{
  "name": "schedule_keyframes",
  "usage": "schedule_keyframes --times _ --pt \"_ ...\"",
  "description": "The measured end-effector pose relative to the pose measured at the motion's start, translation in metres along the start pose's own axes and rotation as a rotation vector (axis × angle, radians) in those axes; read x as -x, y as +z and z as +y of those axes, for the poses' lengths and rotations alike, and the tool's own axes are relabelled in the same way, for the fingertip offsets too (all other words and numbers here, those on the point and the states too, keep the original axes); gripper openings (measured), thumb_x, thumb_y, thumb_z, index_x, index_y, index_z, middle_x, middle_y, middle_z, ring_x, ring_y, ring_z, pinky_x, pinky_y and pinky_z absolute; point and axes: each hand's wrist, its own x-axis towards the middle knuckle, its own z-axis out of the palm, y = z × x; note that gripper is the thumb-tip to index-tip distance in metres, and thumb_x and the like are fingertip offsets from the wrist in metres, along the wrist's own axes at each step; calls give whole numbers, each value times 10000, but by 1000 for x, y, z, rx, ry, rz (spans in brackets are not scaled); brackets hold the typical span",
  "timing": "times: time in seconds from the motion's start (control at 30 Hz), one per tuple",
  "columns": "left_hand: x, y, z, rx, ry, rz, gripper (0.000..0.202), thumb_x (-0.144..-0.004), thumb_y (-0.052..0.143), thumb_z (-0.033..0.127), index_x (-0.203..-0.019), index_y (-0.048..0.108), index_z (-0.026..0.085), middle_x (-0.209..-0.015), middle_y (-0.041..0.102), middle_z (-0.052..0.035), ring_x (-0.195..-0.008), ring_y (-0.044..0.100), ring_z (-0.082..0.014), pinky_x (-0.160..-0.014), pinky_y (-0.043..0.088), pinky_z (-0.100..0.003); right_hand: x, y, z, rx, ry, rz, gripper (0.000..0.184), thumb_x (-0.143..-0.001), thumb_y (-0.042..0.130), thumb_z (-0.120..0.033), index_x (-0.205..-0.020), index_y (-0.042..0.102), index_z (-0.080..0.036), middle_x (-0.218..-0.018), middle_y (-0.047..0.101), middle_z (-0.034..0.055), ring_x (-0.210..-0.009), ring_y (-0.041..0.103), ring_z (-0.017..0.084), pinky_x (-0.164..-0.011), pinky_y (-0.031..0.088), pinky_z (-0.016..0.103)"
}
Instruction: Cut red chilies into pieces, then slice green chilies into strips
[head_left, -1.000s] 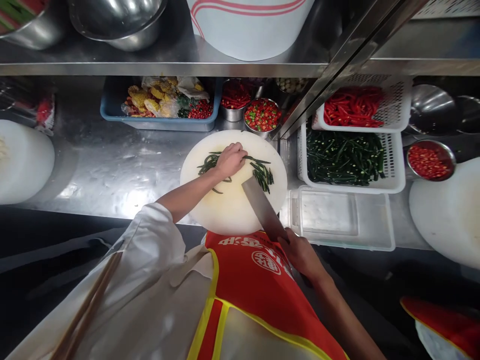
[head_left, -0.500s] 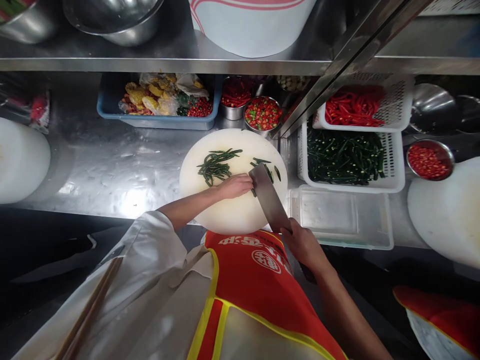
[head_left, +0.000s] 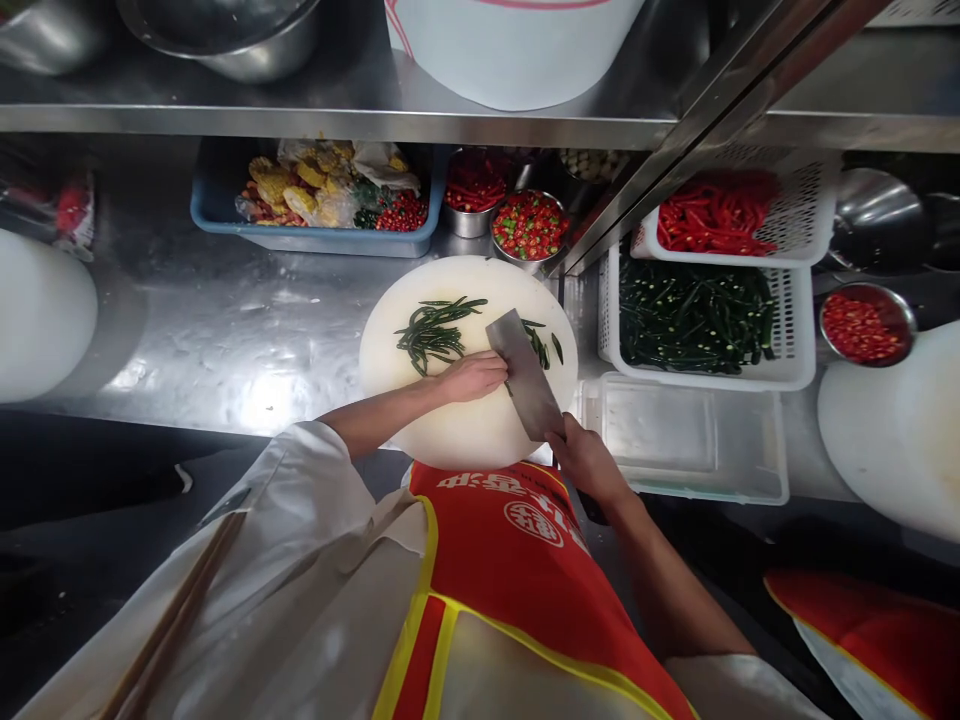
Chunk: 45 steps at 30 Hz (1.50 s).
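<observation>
A round white cutting board (head_left: 457,430) lies on the steel counter. A bunch of green chillies (head_left: 433,330) rests on its far half, and a few more green chillies (head_left: 544,345) lie to the right of the blade. My right hand (head_left: 585,460) is closed round the handle of a cleaver (head_left: 523,372), whose blade lies over the board. My left hand (head_left: 472,375) sits curled on the board against the blade's left side, fingers pressed down on something I cannot make out.
A white basket of green chillies (head_left: 694,315) and one of red chillies (head_left: 716,215) stand right. An empty clear tray (head_left: 690,440) sits before them. Bowls of chopped chillies (head_left: 529,225), a blue tray (head_left: 315,240) and a steel shelf (head_left: 337,110) lie behind.
My left hand came back from the far chillies toward the near side of the board. The cleaver slid forward and left onto the board, next to that hand.
</observation>
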Motion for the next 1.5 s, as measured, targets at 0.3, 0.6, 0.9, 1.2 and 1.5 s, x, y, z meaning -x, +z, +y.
schedule_keyframes --times 0.3,0.6,0.9,1.2,1.5 --pt "-18 -69 -52 -250 -643 12 205 -879 507 142 -979 686 139 -1039 633 -136 -1044 567 -279 -939 448 -448 52 2 28 -118 9 -36 201 -936 392 -426 -901 466 -242 -706 663 52 -649 618 221 -564 293 280" --pt "-36 -73 -18 -106 -164 -3 234 -963 443 237 -1038 660 195 -1003 649 -77 -974 570 -213 -882 455 -346 42 17 35 -256 88 -39 231 -909 404 -478 -888 437 -251 -619 627 18 -587 611 216 -559 337 280" --pt "-3 -20 3 -76 -45 -118 296 -966 383 145 -1087 650 185 -1141 629 -66 -1006 590 -157 -850 497 -266 36 13 21 -196 106 17 173 -902 426 -413 -884 455 -243 -676 634 38 -653 617 212 -570 314 267" --pt "0 -21 -2 -125 -84 -176 320 -933 408 88 -1115 654 178 -1087 649 -90 -1002 577 -203 -887 490 -323 34 8 13 -128 90 9 183 -934 409 -366 -959 500 -209 -740 662 71 -636 586 193 -561 286 257" --pt "0 -16 -6 -29 -75 -99 313 -1008 354 245 -940 652 180 -982 632 -85 -956 577 -182 -861 476 -303 47 -7 14 -64 38 -31 169 -934 426 -348 -937 515 -205 -706 648 57 -626 589 198 -569 268 276"
